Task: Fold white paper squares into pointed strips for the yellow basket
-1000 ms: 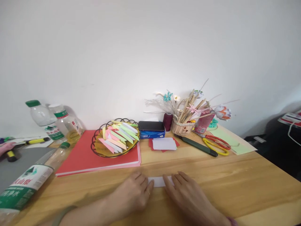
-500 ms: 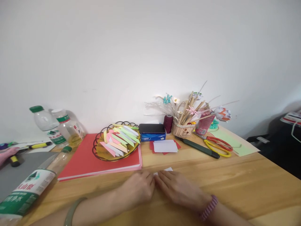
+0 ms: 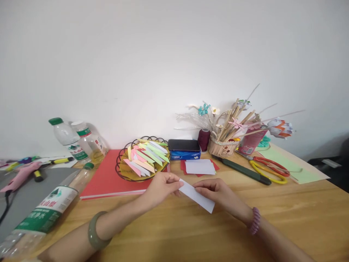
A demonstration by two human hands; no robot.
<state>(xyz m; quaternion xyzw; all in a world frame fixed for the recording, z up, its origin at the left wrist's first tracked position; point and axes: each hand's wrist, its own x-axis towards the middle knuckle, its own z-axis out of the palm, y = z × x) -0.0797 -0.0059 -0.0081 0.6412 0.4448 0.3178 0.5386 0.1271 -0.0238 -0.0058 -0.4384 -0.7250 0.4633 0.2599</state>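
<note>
Your left hand pinches the upper end of a folded white paper strip, thumb and fingers closed on it; your right hand grips the same strip along its far edge, fingers curled over it. The strip hangs between both hands just above the wooden table, tilted down toward your right.

Just beyond your left hand sits a wire basket full of folded coloured paper strips, resting on a red folder. Beyond your right hand lies a small stack of white and red paper squares; behind that, a blue tissue pack with a black phone on top, and a dark red thread spool.

Further right — a stick-filled basket, a dark utility knife, and scissors on green paper. Well to your left lie water bottles — one on its side — and a pink glue gun.
</note>
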